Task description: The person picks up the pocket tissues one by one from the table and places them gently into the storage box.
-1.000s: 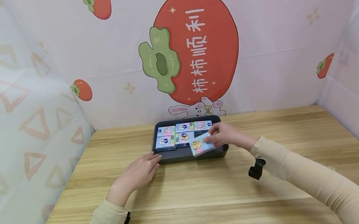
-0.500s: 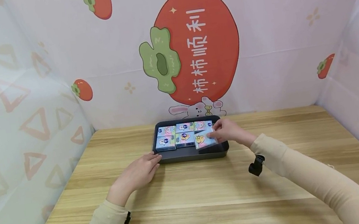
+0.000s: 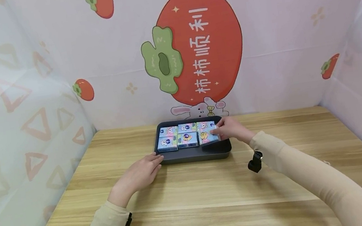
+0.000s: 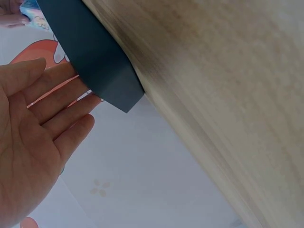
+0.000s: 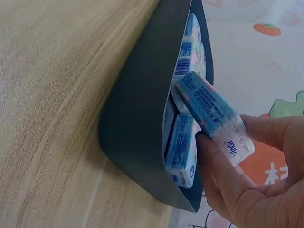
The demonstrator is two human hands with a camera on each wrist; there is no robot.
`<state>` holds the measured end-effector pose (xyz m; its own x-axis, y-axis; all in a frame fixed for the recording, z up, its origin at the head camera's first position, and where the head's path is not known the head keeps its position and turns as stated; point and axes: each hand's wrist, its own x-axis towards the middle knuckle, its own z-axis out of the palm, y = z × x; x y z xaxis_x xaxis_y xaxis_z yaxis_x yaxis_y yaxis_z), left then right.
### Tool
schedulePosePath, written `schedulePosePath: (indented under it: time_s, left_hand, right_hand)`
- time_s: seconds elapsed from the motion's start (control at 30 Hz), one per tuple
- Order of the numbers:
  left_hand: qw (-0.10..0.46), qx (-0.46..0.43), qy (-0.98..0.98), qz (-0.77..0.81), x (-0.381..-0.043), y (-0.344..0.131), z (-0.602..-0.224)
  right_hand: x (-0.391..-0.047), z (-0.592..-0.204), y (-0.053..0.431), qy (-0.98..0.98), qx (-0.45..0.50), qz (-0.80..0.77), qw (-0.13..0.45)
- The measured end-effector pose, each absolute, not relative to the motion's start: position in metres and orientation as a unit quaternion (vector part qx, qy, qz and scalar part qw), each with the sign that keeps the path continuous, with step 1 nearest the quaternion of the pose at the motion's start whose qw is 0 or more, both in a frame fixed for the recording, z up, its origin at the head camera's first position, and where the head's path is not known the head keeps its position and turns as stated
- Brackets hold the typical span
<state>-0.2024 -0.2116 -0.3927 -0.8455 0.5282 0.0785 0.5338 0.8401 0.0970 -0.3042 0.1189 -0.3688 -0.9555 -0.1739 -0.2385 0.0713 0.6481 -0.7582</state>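
My right hand [image 3: 233,128] pinches a small blue, pink-printed tissue pack [image 3: 206,137] between thumb and fingers at the right part of a dark grey tray [image 3: 187,157]. In the right wrist view the held tissue pack [image 5: 209,107], marked Vinda, is tilted above another tissue pack [image 5: 182,149] lying inside the tray wall [image 5: 135,99]. Several more packs [image 3: 167,143] lie in two rows in the tray. My left hand [image 3: 140,173] has straight fingers against the tray's front left corner; the left wrist view shows its fingertips [image 4: 84,92] at the tray wall [image 4: 97,59].
The tray stands on a wooden table [image 3: 193,204] at its back edge, near a pale cloth backdrop [image 3: 117,52] printed with persimmons. White patterned cloth sides [image 3: 12,125] flank the table. A black wrist camera [image 3: 255,162] hangs below the right sleeve.
My right hand has moved the tissue pack back and slightly right, from over the tray's front rim to beside the front-row packs. The left hand has stayed at the tray's corner.
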Motion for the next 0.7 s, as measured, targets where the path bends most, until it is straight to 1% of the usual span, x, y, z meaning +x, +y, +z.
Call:
schedulePosePath:
  time_s: [0.4,0.7]
  left_hand:
    - [0.028,-0.277,-0.959,-0.056,-0.203,-0.211,-0.393]
    - [0.017,-0.272,-0.96,-0.061,-0.202,-0.211,-0.391]
  right_hand:
    - [-0.314,-0.376,0.117,0.901,-0.022,-0.408,0.144]
    - [-0.316,-0.382,0.116,0.913,-0.03,-0.384,0.134]
